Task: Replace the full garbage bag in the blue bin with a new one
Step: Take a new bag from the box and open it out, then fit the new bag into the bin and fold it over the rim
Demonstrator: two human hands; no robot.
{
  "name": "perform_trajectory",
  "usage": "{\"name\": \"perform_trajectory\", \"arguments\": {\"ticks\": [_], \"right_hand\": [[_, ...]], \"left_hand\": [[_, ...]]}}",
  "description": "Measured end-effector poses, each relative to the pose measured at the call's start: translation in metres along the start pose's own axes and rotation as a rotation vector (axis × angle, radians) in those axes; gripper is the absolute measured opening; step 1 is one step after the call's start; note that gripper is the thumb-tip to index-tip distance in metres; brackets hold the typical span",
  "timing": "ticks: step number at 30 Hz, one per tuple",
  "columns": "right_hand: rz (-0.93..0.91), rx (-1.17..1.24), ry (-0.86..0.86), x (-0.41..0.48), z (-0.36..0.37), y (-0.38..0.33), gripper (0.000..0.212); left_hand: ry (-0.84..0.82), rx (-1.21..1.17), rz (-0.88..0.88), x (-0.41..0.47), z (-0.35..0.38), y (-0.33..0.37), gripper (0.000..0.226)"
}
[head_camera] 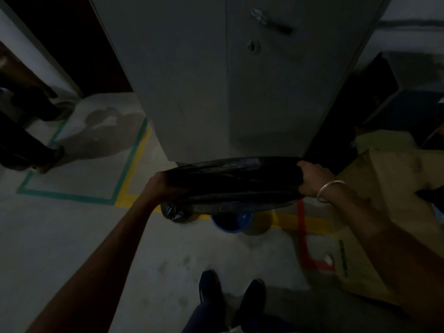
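A black garbage bag point(230, 181) is stretched wide between my two hands, held in the air over the floor. My left hand point(159, 186) grips its left edge and my right hand point(312, 180), with a metal bangle on the wrist, grips its right edge. Below the bag, the blue bin point(236, 222) stands on the floor, mostly hidden by the plastic. A knotted black bag point(174, 212) sits on the floor just left of the bin. The scene is dim.
A tall grey metal cabinet point(228, 80) stands right behind the bin. Cardboard boxes point(384, 188) fill the right side. Another person's legs and shoes point(36, 152) are at the far left. Yellow, green and red tape lines mark the floor. My shoes point(230, 292) show below.
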State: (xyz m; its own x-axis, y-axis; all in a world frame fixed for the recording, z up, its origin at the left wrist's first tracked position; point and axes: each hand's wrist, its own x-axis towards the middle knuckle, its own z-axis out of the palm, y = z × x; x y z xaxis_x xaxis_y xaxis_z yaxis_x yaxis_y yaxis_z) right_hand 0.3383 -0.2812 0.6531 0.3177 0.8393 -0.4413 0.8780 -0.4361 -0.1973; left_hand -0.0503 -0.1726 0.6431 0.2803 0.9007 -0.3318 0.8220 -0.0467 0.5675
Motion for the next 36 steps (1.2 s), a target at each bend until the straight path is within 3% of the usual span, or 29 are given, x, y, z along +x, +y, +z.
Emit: {"name": "perform_trajectory", "arguments": {"ticks": [4,9,14,20,24,32,36], "right_hand": [[-0.018,-0.011,-0.097,0.013,0.031,-0.003,0.062],[-0.024,0.043,-0.171,0.036,0.068,-0.013,0.074],[0.001,0.131,-0.213,0.065,0.108,-0.022,0.086],[0.058,0.325,-0.176,0.117,0.166,-0.034,0.091],[0.105,0.282,-0.183,0.144,0.209,-0.039,0.092],[0.194,0.512,-0.211,0.179,0.299,-0.024,0.085],[0.245,0.454,-0.172,0.202,0.339,-0.011,0.077]], "left_hand": [[0.086,-0.118,-0.126,0.013,0.020,-0.017,0.072],[-0.082,-0.014,0.007,0.027,0.051,-0.033,0.091],[-0.121,-0.060,0.071,0.051,0.077,-0.055,0.083],[-0.244,-0.138,0.045,0.145,0.162,-0.167,0.090],[-0.282,-0.147,0.039,0.158,0.169,-0.147,0.087],[-0.256,-0.130,0.027,0.183,0.254,-0.193,0.089],[-0.228,-0.137,0.033,0.197,0.294,-0.216,0.093]]}}
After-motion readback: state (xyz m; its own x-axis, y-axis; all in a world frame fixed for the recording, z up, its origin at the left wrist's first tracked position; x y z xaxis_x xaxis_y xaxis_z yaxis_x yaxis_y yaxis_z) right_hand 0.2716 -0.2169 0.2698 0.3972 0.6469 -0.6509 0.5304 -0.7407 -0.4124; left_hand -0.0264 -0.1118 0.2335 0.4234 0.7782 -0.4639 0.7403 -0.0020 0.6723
